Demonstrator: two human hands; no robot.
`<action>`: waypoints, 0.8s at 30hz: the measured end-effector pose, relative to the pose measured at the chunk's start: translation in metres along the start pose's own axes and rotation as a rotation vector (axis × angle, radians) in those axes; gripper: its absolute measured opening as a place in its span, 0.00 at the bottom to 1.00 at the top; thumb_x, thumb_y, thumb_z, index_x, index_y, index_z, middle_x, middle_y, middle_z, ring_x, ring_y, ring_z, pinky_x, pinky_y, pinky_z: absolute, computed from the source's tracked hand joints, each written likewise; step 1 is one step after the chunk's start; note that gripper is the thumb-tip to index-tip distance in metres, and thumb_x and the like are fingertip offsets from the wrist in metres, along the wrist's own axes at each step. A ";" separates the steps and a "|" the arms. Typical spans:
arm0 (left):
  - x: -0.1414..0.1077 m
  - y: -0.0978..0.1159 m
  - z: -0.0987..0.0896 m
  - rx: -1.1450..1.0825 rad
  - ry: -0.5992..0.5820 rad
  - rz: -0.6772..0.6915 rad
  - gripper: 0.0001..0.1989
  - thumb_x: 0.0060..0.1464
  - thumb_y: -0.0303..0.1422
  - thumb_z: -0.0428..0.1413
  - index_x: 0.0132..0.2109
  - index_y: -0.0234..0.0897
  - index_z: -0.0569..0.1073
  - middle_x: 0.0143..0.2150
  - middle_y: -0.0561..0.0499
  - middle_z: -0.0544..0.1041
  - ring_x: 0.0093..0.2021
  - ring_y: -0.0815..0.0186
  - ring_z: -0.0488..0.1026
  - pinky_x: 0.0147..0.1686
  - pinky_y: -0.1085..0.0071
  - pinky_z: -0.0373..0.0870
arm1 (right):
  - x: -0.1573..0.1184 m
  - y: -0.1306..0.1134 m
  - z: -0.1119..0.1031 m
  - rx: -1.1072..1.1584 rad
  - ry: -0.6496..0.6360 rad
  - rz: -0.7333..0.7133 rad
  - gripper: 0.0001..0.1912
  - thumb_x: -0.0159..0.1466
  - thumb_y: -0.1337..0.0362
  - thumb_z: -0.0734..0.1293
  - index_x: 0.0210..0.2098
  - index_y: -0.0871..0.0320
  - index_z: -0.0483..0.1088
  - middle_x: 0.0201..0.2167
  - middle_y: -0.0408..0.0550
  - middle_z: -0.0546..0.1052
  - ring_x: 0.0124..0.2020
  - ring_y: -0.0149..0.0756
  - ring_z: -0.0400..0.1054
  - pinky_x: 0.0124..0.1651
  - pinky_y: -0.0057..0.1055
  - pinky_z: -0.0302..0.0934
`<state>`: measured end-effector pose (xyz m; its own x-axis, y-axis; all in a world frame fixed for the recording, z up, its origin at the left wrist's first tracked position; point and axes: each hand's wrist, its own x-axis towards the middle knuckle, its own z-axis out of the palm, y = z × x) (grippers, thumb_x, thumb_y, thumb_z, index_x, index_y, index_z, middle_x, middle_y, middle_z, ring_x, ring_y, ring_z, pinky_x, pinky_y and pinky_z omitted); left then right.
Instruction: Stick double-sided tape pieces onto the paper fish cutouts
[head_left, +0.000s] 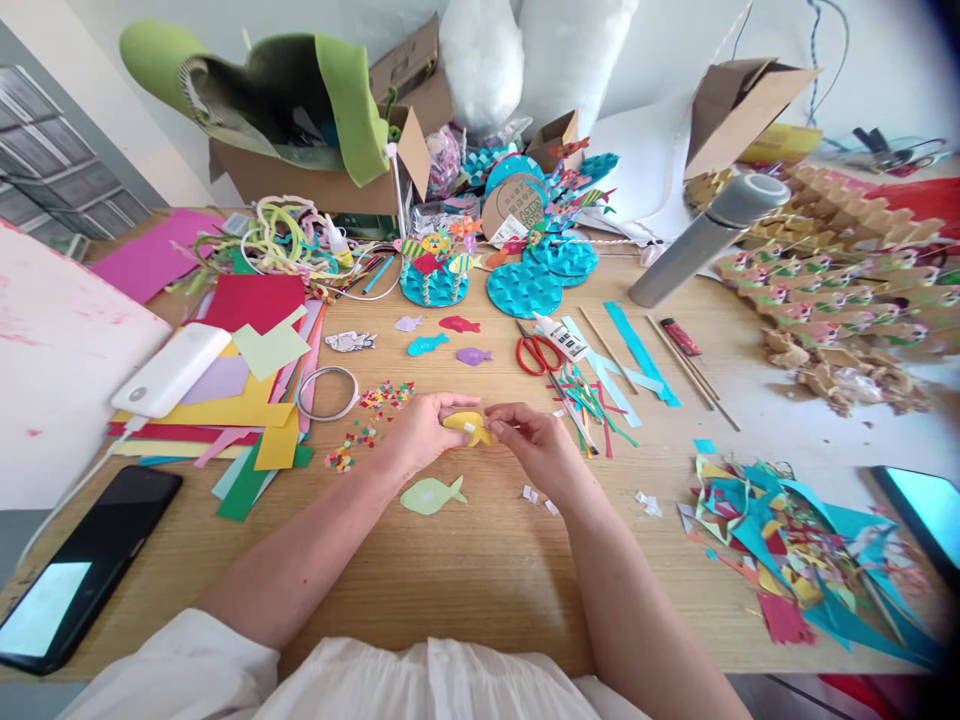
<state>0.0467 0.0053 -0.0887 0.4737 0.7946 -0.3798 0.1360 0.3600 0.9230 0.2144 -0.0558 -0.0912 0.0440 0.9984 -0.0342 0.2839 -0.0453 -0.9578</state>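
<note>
A yellow paper fish [466, 426] with a small white piece on it is held between both hands above the middle of the table. My left hand [429, 432] grips its head end. My right hand [525, 437] has thumb and forefinger pinched at the tail end. Below lies a pale green paper fish [427, 496] with a white spot. Small white pieces [530, 494] lie beneath my right wrist. Beyond my hands lie a blue fish [427, 345], a red fish [459, 324], two purple fish [474, 356] and a patterned cut-out [351, 342]. Confetti [386, 397] is scattered to the left.
Red scissors [537, 354], a glue bottle [562, 338] and paper strips are right of centre. Coloured paper [259, 300], a power bank [172, 370] and a phone [86, 570] lie left. Paper scraps [802, 545] and a grey flask [709, 240] stand or lie right.
</note>
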 end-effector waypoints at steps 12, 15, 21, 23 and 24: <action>-0.002 0.002 0.005 0.003 0.077 0.054 0.20 0.45 0.21 0.62 0.48 0.35 0.76 0.48 0.43 0.79 0.40 0.65 0.78 0.31 0.76 0.74 | 0.001 -0.001 0.001 -0.162 0.108 -0.006 0.09 0.61 0.62 0.62 0.31 0.58 0.73 0.28 0.47 0.75 0.29 0.34 0.66 0.31 0.30 0.57; -0.002 0.001 0.005 0.000 0.108 0.038 0.18 0.46 0.23 0.62 0.47 0.34 0.76 0.42 0.45 0.81 0.30 0.68 0.77 0.26 0.76 0.74 | 0.001 -0.001 0.000 -0.198 0.131 -0.046 0.08 0.61 0.64 0.62 0.30 0.58 0.73 0.28 0.47 0.75 0.29 0.34 0.66 0.33 0.31 0.58; -0.003 0.007 0.005 -0.121 0.146 0.033 0.18 0.41 0.28 0.66 0.43 0.32 0.78 0.31 0.48 0.81 0.30 0.68 0.76 0.32 0.73 0.72 | 0.001 0.003 0.000 -0.067 0.095 -0.059 0.08 0.62 0.61 0.65 0.33 0.57 0.74 0.39 0.50 0.76 0.38 0.36 0.69 0.38 0.33 0.62; -0.003 0.007 0.004 -0.155 0.166 0.047 0.18 0.39 0.28 0.66 0.41 0.31 0.78 0.31 0.48 0.81 0.32 0.67 0.77 0.35 0.72 0.71 | 0.001 0.004 0.002 -0.069 0.086 -0.077 0.08 0.62 0.61 0.65 0.33 0.56 0.75 0.38 0.50 0.75 0.38 0.37 0.69 0.39 0.33 0.62; -0.002 0.007 0.004 -0.167 0.174 0.057 0.17 0.39 0.29 0.66 0.41 0.32 0.79 0.31 0.48 0.81 0.32 0.67 0.77 0.36 0.72 0.70 | 0.001 0.004 0.003 -0.078 0.089 -0.089 0.08 0.62 0.61 0.65 0.33 0.56 0.75 0.37 0.49 0.75 0.39 0.37 0.68 0.39 0.33 0.62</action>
<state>0.0499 0.0043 -0.0808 0.3178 0.8829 -0.3457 -0.0394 0.3766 0.9255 0.2128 -0.0552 -0.0959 0.0988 0.9920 0.0787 0.3643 0.0375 -0.9305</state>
